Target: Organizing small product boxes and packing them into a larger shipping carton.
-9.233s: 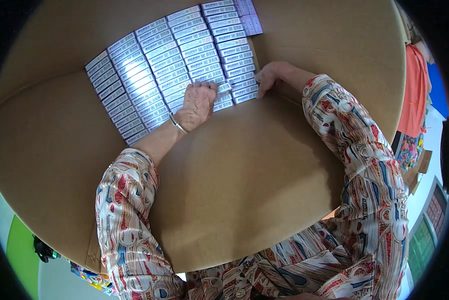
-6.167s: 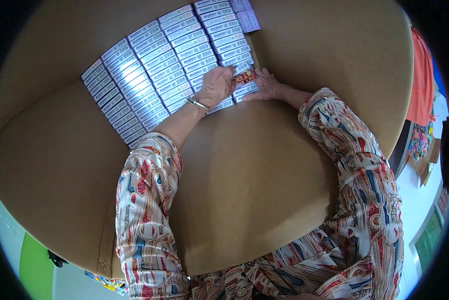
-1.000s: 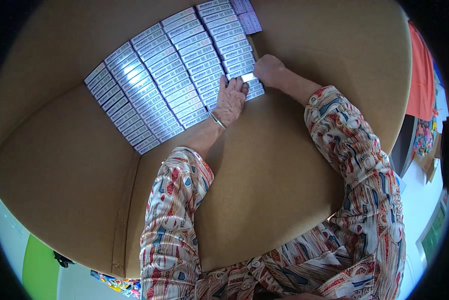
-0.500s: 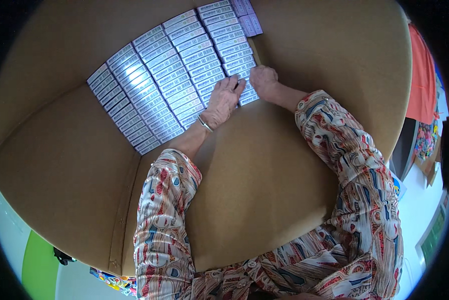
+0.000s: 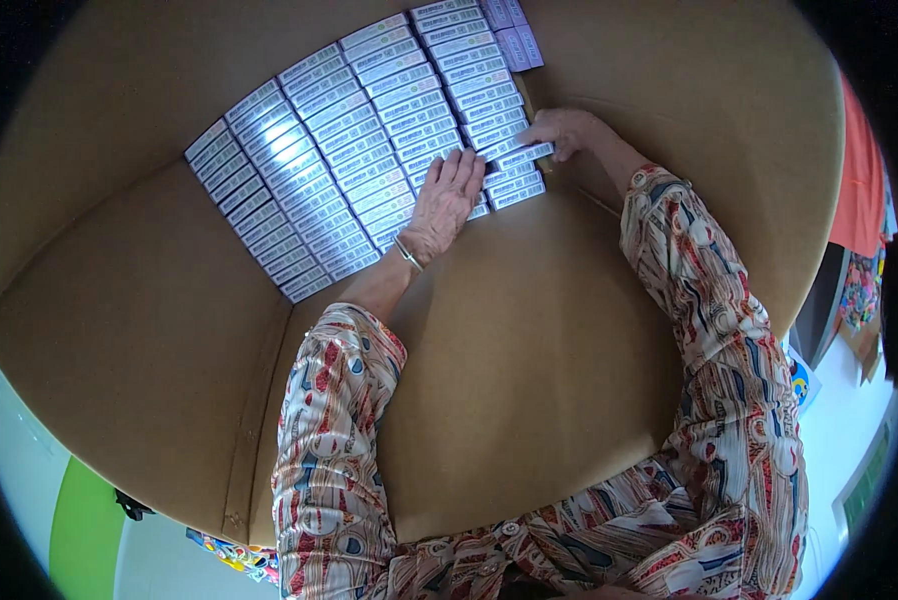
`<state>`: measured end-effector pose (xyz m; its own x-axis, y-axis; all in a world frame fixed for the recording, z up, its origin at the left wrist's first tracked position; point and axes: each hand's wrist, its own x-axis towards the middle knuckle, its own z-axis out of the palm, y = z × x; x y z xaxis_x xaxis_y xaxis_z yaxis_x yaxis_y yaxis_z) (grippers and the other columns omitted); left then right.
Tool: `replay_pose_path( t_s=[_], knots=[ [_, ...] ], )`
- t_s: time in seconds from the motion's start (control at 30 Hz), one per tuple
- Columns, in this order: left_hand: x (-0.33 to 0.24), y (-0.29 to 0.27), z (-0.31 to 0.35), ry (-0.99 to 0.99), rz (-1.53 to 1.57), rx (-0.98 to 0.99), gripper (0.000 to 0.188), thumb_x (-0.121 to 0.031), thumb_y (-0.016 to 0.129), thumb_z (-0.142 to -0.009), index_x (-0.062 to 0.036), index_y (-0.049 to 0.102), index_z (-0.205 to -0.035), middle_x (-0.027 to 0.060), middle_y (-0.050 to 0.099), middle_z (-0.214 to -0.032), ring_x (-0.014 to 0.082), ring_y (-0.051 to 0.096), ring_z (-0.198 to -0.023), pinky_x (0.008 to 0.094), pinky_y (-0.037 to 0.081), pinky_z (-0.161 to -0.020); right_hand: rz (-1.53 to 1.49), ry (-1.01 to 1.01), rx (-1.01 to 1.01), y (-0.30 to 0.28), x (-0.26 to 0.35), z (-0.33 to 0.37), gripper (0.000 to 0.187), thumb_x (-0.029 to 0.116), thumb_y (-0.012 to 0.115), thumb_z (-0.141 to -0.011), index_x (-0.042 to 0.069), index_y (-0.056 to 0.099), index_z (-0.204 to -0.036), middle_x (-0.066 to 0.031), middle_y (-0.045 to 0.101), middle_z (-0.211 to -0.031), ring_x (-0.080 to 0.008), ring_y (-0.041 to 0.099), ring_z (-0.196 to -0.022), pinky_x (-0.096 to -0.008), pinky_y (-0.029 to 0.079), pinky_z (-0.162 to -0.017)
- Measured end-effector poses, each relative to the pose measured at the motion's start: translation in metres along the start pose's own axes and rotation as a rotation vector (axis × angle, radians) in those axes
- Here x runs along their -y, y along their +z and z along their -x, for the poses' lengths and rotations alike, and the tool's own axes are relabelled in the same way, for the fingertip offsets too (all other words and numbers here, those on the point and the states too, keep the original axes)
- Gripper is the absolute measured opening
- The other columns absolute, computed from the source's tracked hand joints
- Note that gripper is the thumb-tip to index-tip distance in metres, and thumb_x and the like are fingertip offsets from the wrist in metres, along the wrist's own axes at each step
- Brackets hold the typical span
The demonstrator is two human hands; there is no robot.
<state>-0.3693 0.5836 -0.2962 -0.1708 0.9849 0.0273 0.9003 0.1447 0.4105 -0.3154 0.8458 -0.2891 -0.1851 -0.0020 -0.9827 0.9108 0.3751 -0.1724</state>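
Inside a large brown carton, small slim white boxes [image 5: 319, 150] with barcode labels lie packed edge to edge in several slanting columns. My left hand [image 5: 447, 205] rests on the boxes near the lower end of the columns, fingers stretched out, holding nothing. At the right edge of the last column, my right hand [image 5: 566, 133] has its fingers closed on the end of one slim box [image 5: 527, 155]. That box sits raised and juts out to the right past its neighbours. My right fingertips are partly hidden.
Several purple-toned boxes [image 5: 514, 40] stand beyond the last column, against the carton wall. The carton's bare cardboard floor [image 5: 529, 330] lies nearer me, and its walls [image 5: 99, 330] curve around. Outside at right are a red-orange cloth [image 5: 859, 170] and colourful small items [image 5: 859, 290].
One slim box in the last column now sticks out to the right, with my right hand at its end. The right hand has shifted right; my left hand stays on the boxes.
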Motion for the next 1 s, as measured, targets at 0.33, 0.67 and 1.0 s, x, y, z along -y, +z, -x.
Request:
replay_pose_path(
  t_s=[0.33,0.67,1.0],
  knots=[
    [-0.004,-0.012,-0.008,-0.125,-0.015,0.047,0.074,-0.035,0.063,-0.083,0.0036,0.034,-0.138,0.0214,0.028,-0.148,0.0384,0.03,-0.135,0.0485,0.026,-0.11,-0.971,0.085,-0.527,0.046,-0.01,-0.014,0.082,0.068,0.028,-0.092,0.01,0.02,-0.15,-0.0128,0.023,-0.154,-0.0268,0.021,-0.141,-0.0412,0.023,-0.112],
    [-0.012,-0.002,-0.014,-0.071,-0.119,0.199,0.089,-0.047,0.065,-0.079,0.0014,0.028,-0.143,0.022,0.022,-0.151,0.0383,0.015,-0.142,0.0481,0.013,-0.116,-1.052,-0.174,-0.26,0.059,-0.014,-0.023,0.083,0.071,0.022,-0.092,0.009,0.031,-0.145,-0.0116,0.045,-0.14,-0.024,0.044,-0.126,-0.0405,0.036,-0.105],
    [-0.005,-0.001,-0.008,-0.056,-0.106,0.173,0.089,-0.043,0.069,-0.077,-0.0134,0.024,-0.148,0.0252,0.02,-0.151,0.0409,0.016,-0.141,0.0508,0.015,-0.114,-1.105,-0.237,-0.099,0.068,-0.003,-0.002,0.089,0.074,0.016,-0.089,0.007,0.021,-0.148,-0.0165,0.043,-0.141,-0.0263,0.048,-0.122,-0.0407,0.041,-0.1]
  ],
)
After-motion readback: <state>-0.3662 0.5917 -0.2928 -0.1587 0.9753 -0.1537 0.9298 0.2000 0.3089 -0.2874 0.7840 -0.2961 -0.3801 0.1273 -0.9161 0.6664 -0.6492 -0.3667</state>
